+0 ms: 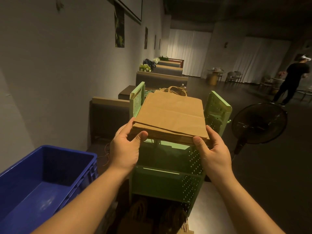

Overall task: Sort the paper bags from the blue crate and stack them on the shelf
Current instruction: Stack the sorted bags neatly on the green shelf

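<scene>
Honestly can't read a single word, number or logo anywhere here. The brown paper bags (170, 115) are plain with no print on them, the blue crate (42, 183) shows no label, and the wall pictures (119, 26) are too dark to make out.

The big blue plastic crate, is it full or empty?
Empty, as far as the picture shows. The big blue plastic crate shows a bare blue floor inside. Its nearest corner is cut off, so that part cannot be told.
</scene>
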`<state>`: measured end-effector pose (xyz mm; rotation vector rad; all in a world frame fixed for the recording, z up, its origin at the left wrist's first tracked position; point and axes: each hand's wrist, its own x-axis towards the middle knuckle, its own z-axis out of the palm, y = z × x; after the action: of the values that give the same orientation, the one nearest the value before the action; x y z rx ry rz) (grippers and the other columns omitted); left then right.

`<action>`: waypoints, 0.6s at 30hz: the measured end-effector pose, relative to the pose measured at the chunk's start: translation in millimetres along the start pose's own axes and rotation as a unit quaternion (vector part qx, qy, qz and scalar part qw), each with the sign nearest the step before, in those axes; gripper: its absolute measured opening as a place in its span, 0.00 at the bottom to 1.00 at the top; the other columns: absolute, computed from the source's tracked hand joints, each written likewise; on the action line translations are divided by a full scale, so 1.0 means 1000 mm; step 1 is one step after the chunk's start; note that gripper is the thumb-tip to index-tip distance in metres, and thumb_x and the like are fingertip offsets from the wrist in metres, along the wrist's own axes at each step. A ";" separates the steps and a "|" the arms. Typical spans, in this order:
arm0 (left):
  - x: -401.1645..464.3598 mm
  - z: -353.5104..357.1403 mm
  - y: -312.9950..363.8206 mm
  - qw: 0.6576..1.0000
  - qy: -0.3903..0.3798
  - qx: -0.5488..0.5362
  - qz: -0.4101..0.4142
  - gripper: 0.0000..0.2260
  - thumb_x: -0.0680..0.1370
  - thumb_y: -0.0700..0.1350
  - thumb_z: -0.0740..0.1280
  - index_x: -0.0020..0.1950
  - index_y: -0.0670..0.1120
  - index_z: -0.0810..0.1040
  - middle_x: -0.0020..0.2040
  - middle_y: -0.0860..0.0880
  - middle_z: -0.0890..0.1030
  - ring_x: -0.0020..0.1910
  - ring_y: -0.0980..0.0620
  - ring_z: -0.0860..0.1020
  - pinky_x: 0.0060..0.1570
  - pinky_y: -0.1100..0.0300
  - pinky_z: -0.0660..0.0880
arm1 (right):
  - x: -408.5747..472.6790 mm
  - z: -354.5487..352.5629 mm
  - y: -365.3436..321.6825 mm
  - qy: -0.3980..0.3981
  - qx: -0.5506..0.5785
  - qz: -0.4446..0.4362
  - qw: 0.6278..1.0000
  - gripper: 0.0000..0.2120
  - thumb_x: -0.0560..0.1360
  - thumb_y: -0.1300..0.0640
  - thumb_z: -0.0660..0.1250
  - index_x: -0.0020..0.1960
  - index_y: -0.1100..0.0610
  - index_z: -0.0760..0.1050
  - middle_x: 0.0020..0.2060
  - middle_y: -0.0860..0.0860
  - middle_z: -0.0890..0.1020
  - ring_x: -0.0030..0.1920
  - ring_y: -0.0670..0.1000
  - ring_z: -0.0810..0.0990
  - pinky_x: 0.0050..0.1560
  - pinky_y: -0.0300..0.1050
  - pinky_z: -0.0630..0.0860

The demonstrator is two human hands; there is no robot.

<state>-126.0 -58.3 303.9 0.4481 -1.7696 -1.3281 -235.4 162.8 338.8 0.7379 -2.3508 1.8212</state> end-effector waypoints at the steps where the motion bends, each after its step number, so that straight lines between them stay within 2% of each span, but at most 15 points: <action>1: 0.001 0.000 -0.001 1.000 0.009 0.002 -0.001 0.28 0.78 0.53 0.71 0.78 0.55 0.70 0.71 0.55 0.76 0.67 0.60 0.74 0.56 0.72 0.75 | 0.001 0.000 0.000 0.000 -0.001 0.001 1.000 0.34 0.76 0.45 0.69 0.79 0.49 0.63 0.70 0.47 0.76 0.69 0.49 0.74 0.71 0.54 0.73; 3: 0.001 0.000 -0.001 1.000 0.013 -0.003 0.005 0.24 0.80 0.48 0.71 0.77 0.54 0.72 0.69 0.54 0.78 0.63 0.62 0.76 0.52 0.75 0.76 | 0.003 0.001 0.000 -0.003 -0.002 0.004 1.000 0.32 0.77 0.47 0.69 0.78 0.49 0.64 0.69 0.47 0.76 0.69 0.48 0.74 0.70 0.55 0.73; 4: 0.001 -0.001 -0.001 1.000 0.010 -0.003 0.010 0.23 0.80 0.49 0.71 0.76 0.54 0.73 0.68 0.55 0.78 0.63 0.63 0.76 0.54 0.73 0.76 | 0.004 0.001 0.000 -0.003 -0.003 0.003 1.000 0.31 0.77 0.48 0.69 0.78 0.49 0.65 0.69 0.46 0.76 0.69 0.48 0.74 0.70 0.55 0.73; 8: -0.001 -0.002 0.000 1.000 0.009 -0.016 0.011 0.15 0.77 0.56 0.70 0.63 0.67 0.75 0.65 0.58 0.81 0.64 0.62 0.77 0.63 0.59 0.76 | 0.008 0.000 -0.003 -0.019 -0.020 -0.001 1.000 0.29 0.79 0.48 0.68 0.78 0.49 0.67 0.68 0.43 0.75 0.70 0.48 0.72 0.71 0.57 0.72; 10: -0.001 -0.003 0.000 1.000 0.012 -0.023 0.007 0.20 0.77 0.57 0.70 0.68 0.64 0.75 0.67 0.57 0.79 0.66 0.59 0.76 0.64 0.58 0.77 | 0.010 -0.002 -0.005 -0.028 -0.036 -0.001 0.999 0.29 0.79 0.46 0.67 0.78 0.48 0.66 0.67 0.42 0.74 0.70 0.48 0.71 0.71 0.57 0.72; 13: 0.000 -0.006 0.000 1.000 0.008 -0.022 -0.008 0.34 0.76 0.58 0.70 0.80 0.56 0.65 0.71 0.59 0.73 0.69 0.59 0.72 0.56 0.71 0.73 | 0.007 -0.004 -0.007 -0.004 -0.049 -0.033 0.998 0.32 0.77 0.39 0.63 0.77 0.50 0.66 0.66 0.44 0.74 0.68 0.47 0.72 0.69 0.53 0.73; 15: 0.003 -0.008 -0.002 1.000 0.007 -0.020 0.001 0.35 0.75 0.60 0.69 0.81 0.56 0.63 0.69 0.61 0.72 0.66 0.62 0.72 0.54 0.72 0.71 | 0.007 -0.003 -0.008 0.018 -0.038 -0.050 0.998 0.32 0.78 0.38 0.60 0.78 0.52 0.64 0.68 0.46 0.74 0.68 0.46 0.72 0.67 0.48 0.72; 18: 0.006 -0.008 -0.003 1.000 0.009 0.003 0.010 0.31 0.77 0.61 0.66 0.80 0.57 0.66 0.63 0.64 0.72 0.60 0.63 0.73 0.52 0.69 0.72 | 0.015 0.004 -0.016 0.020 0.001 -0.014 1.000 0.30 0.82 0.41 0.56 0.80 0.54 0.61 0.73 0.47 0.71 0.72 0.47 0.69 0.70 0.44 0.66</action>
<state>-123.6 -68.2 304.1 0.4427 -1.7584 -1.3016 -241.4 151.8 357.2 0.7229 -2.3039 1.8097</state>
